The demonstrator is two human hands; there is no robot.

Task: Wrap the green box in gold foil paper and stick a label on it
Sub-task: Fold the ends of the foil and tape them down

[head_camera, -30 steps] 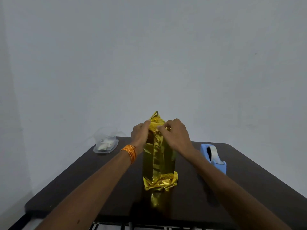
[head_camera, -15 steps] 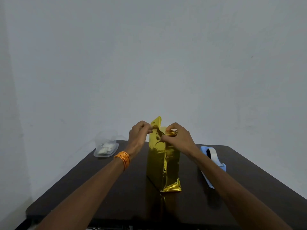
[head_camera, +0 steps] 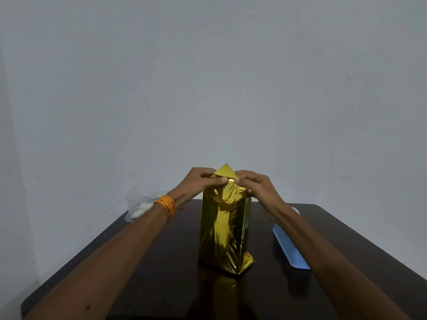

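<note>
Head view: the box (head_camera: 223, 229), foil-covered, stands upright mid-tabletop (head_camera: 161, 262) so its top end faces the person; left hand (head_camera: 200, 181) and right hand (head_camera: 255, 184) pinch the triangular foil flap (head_camera: 225, 172) to crease it.

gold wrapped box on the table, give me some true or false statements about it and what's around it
1. The gold wrapped box stands upright on the dark table. True.
2. Only the left hand touches the foil. False: the right hand also pinches the folded flap at the top.
3. The blue tape dispenser lies to the right of the box. True.
4. The foil at the box's bottom end is folded flat and neat. False: it is crumpled and sticks out at the lower right corner.
5. An orange band is on the right wrist. False: it is on the left wrist.
</note>
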